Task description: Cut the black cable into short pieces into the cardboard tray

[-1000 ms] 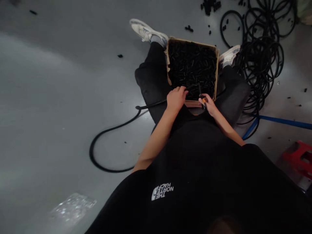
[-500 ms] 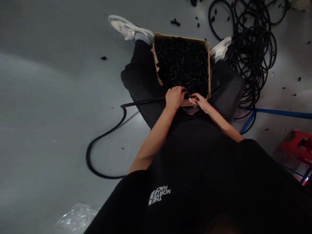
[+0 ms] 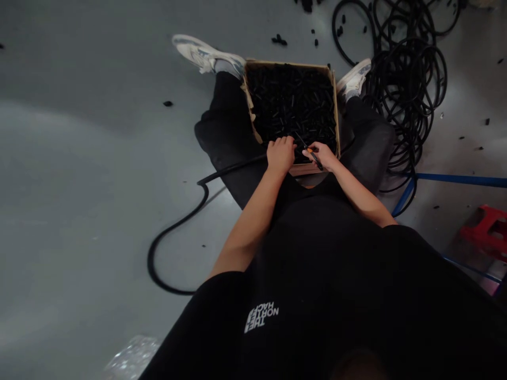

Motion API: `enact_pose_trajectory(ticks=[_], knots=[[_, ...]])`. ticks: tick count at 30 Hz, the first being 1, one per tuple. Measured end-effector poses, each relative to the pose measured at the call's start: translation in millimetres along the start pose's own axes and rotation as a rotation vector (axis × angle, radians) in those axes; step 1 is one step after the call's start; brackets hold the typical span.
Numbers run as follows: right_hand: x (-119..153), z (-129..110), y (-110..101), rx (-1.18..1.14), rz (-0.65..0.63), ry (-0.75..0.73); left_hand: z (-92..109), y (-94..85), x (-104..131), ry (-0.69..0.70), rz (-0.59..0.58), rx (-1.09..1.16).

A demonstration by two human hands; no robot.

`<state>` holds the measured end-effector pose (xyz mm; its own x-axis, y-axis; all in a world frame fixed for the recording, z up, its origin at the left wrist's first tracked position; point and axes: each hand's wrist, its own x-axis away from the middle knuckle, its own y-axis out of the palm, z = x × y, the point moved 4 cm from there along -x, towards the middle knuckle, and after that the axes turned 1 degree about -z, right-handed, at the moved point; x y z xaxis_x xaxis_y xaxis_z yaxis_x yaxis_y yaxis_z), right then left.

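My left hand (image 3: 281, 154) is closed on a black hose (image 3: 233, 167) at the near edge of a cardboard box (image 3: 337, 124). The hose runs left over my leg and loops on the floor. In my right hand (image 3: 321, 155) is a pair of scissors (image 3: 310, 150) with orange and black handles, its blades pointing up and left over the box. Many short black pieces (image 3: 293, 100) fill the box. The hose end beside my left fingers is too dark to make out.
Tangled black hose (image 3: 412, 79) lies at the upper right. Loose black pieces (image 3: 279, 40) dot the floor. A red stool (image 3: 485, 232) and a blue strip (image 3: 459, 180) are at the right. Clear plastic (image 3: 132, 359) lies lower left.
The scissors and my right hand have moved slightly up, apart from my left hand. The hose loop has shifted a little to the right.
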<state>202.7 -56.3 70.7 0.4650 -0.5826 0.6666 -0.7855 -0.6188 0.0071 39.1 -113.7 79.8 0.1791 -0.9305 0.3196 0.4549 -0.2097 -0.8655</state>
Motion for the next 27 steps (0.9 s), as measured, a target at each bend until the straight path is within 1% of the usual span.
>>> enact_pose_trajectory(ticks=[2,5,7,10,14,18,19,21,24,27], knots=[[-5.4,2.9,-1.1,0.002,0.036,0.05,0.0,5.5,-5.4,0.001,-0.027,-0.001],[-10.7,12.5,-1.9,-0.013,0.016,0.081,-1.4,14.3,-5.8,0.078,-0.075,0.002],[-13.0,18.1,-2.6,-0.007,-0.004,0.08,-4.7,17.0,-5.2,0.121,-0.091,0.003],[-11.6,18.8,-5.1,0.063,0.026,0.065,-10.2,14.3,-9.1,0.116,-0.085,0.004],[-2.4,9.2,-9.2,0.128,0.094,0.029,-9.4,9.6,-16.5,0.111,-0.11,-0.024],[-2.6,8.7,-9.3,0.071,0.037,0.015,-13.8,16.0,-17.0,0.158,-0.244,-0.015],[-4.3,10.7,-9.0,0.071,0.019,0.013,-18.1,17.8,-17.3,0.149,-0.276,-0.008],[-7.4,15.6,-8.1,0.075,-0.009,0.003,-28.8,19.1,-19.0,0.081,-0.309,0.002],[-7.6,22.3,-7.4,0.054,-0.03,-0.018,-39.1,15.4,-20.8,-0.023,-0.278,0.01],[-3.7,25.3,-10.2,0.052,-0.005,-0.009,-34.7,8.1,-17.8,-0.006,-0.193,0.04]])
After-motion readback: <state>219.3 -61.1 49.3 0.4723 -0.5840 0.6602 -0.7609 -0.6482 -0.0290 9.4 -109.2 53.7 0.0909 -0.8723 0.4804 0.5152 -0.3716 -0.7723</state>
